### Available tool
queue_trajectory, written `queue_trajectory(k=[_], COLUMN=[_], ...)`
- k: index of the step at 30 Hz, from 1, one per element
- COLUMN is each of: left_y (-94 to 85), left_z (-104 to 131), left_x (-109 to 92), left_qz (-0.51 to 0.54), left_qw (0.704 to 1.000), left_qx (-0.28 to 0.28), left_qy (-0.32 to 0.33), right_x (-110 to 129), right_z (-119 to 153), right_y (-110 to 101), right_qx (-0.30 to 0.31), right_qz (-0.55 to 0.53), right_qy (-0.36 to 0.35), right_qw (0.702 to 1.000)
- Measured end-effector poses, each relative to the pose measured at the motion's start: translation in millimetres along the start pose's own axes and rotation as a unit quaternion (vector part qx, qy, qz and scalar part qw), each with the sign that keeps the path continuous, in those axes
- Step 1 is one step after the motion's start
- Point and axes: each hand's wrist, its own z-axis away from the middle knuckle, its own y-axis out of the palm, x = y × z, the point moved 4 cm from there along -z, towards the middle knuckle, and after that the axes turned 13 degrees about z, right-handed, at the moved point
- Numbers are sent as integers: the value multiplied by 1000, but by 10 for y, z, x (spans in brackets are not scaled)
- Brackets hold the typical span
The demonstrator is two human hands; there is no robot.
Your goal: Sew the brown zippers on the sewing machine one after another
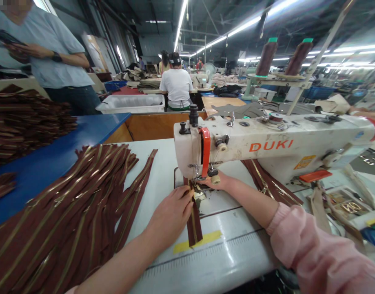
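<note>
A white sewing machine (230, 132) marked DUKI stands over the pale worktable. A brown zipper strip (194, 226) with gold teeth runs from under its needle area toward the table's front edge. My left hand (173, 210) lies on this strip just in front of the needle, fingers drawn together and pressed on it. Behind the machine head reaches my right hand (220, 181), close to the presser foot; the machine covers its fingertips. Left of my hands, a heap of brown zipper strips (74, 212) covers the table, with a folded strip (135, 196) at its side.
More brown zippers (263, 183), one with a slider, lie under the machine arm. A parts tray (349, 204) sits at right. Two thread cones (266, 57) stand behind. One person (60, 61) stands at left; another (176, 83) sits ahead, near a white bin (132, 104).
</note>
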Motion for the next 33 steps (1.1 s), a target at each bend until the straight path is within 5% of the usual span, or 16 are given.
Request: queue_trajectory(k=[11, 33], left_y=[36, 51], left_z=[79, 30], left_x=[-60, -125], left_qz=[-82, -114], left_qw=[995, 985], left_qx=[8, -24], left_qy=[59, 130], right_x=[-134, -21], right_z=[-75, -6], right_y=[82, -48], right_qx=[57, 60], right_qz=[32, 55], right_qy=[-87, -61], right_qw=[994, 995])
